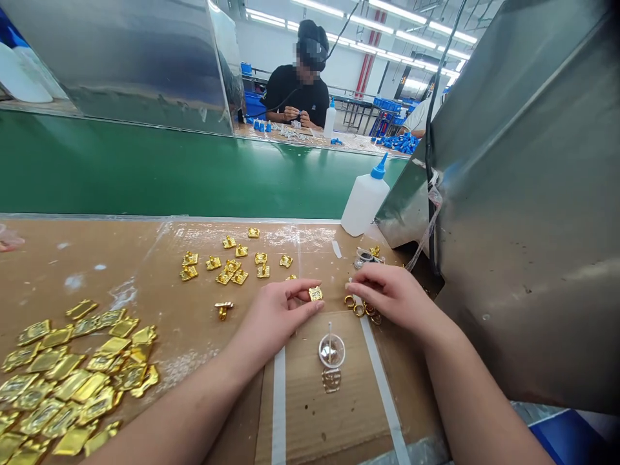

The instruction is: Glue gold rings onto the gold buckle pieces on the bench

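Observation:
My left hand pinches a small gold plate between thumb and fingertips, its patterned face upward. My right hand hovers over a few gold rings, its fingers drawn together. Something pale shows at those fingertips, too small to make out. Below and between the hands, a small clear cup with a thin stick standing in it sits on a cardboard sheet. Beyond my left hand lie several small gold pieces with raised parts on top.
Many flat gold plates are heaped at the left. A white bottle with a blue nozzle stands beside a metal panel and a hanging black cable. Past the green belt, a person works at another table.

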The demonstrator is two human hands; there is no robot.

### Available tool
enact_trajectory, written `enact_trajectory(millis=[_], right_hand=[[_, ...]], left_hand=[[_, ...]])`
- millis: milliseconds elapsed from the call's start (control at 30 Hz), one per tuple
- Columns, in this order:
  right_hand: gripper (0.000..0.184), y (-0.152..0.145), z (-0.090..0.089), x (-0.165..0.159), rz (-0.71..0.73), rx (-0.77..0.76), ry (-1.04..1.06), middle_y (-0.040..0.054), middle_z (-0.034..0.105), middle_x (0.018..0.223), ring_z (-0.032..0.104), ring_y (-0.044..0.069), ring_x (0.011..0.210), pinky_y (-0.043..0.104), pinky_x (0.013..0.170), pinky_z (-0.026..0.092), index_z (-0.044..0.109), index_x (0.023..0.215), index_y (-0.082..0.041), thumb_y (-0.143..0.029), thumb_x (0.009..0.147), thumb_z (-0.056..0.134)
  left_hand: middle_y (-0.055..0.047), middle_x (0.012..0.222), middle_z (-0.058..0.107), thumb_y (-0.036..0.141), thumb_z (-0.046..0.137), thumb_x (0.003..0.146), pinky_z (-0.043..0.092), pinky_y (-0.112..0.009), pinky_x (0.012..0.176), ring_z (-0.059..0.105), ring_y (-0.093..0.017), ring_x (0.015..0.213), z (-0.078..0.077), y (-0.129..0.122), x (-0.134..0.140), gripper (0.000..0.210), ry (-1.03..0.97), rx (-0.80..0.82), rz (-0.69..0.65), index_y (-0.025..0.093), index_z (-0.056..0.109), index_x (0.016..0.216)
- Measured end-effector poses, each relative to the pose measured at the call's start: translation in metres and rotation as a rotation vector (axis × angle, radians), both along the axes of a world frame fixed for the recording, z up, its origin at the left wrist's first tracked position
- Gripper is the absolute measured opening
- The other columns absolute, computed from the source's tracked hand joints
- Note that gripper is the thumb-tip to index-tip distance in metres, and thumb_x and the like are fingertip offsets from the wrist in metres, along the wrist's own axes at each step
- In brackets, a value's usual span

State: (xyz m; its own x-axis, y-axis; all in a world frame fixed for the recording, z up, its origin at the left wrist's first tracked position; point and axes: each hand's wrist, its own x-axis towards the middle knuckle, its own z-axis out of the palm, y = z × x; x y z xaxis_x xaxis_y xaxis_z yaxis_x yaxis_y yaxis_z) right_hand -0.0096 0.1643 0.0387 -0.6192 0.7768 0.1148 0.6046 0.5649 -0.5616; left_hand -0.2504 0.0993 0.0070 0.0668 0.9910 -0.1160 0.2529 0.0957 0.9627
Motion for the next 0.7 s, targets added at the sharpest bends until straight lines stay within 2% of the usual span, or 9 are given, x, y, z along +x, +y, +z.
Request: enact_trajectory(millis=[67,167,267,367,467,567,700], right_hand=[[0.022,0.004,0.001,0.005,-0.033,0.07,-0.089,0.0015,0.064,0.089,0.058,0.016,0.08,0.028,0.069,0.038,0.072,0.092,-0.022,-0.044,0.094,0.073],[0.015,0.005,-0.001,0.006,0.056,0.018,-0.152,0.0033,0.066,0.092,0.059,0.019,0.088,0.029,0.076,0.041,0.072,0.093,-0.022,-0.036,0.093,0.075],[0.012,0.004,-0.005,0.002,0.077,-0.044,-0.111,0.0034,0.066,0.091,0.058,0.019,0.088,0.03,0.078,0.042,0.068,0.088,-0.02,-0.028,0.095,0.073],[0.013,0.002,-0.009,-0.004,0.036,-0.099,-0.015,0.0033,0.068,0.089,0.058,0.018,0.086,0.031,0.078,0.044,0.067,0.087,-0.019,-0.027,0.095,0.073],[0.012,-0.002,-0.01,-0.012,-0.076,-0.264,0.306,0.002,0.069,0.087,0.06,0.016,0.078,0.03,0.071,0.048,0.07,0.094,-0.02,-0.032,0.094,0.073],[0.026,-0.007,-0.009,-0.022,-0.104,-0.533,0.709,0.0011,0.071,0.083,0.066,0.014,0.071,0.029,0.069,0.056,0.074,0.107,-0.021,-0.039,0.088,0.08],[0.031,-0.011,-0.006,-0.03,-0.194,-0.819,1.073,0.0,0.073,0.075,0.071,0.011,0.066,0.023,0.068,0.063,0.075,0.091,-0.02,-0.042,0.076,0.091]], left_hand=[[-0.001,0.087,0.07,0.042,0.076,0.084,0.039,-0.026,0.049,0.048,-0.011,0.052,-0.001,0.0,0.0,0.043,-0.034,-0.031,0.006,0.024,0.075,0.123],[0.0,0.085,0.069,0.041,0.075,0.084,0.04,-0.026,0.049,0.05,-0.01,0.051,0.0,0.001,0.001,0.045,-0.058,-0.049,0.008,0.022,0.074,0.124],[0.0,0.084,0.068,0.042,0.075,0.084,0.04,-0.026,0.049,0.051,-0.011,0.051,0.002,0.002,0.001,0.045,-0.06,-0.042,0.001,0.022,0.073,0.124],[0.001,0.083,0.067,0.042,0.074,0.085,0.04,-0.026,0.049,0.051,-0.011,0.051,0.002,0.003,0.001,0.043,-0.066,-0.038,-0.002,0.022,0.073,0.122],[0.001,0.083,0.066,0.042,0.073,0.085,0.041,-0.026,0.049,0.051,-0.01,0.051,0.001,0.004,0.001,0.042,-0.073,-0.035,-0.003,0.022,0.073,0.122],[0.0,0.085,0.067,0.043,0.073,0.085,0.04,-0.025,0.048,0.051,-0.01,0.051,-0.001,0.004,0.001,0.044,-0.075,-0.027,-0.016,0.021,0.072,0.124],[-0.001,0.085,0.068,0.045,0.074,0.086,0.039,-0.025,0.048,0.05,-0.01,0.05,-0.004,0.005,0.0,0.047,-0.078,-0.038,-0.029,0.02,0.071,0.125]])
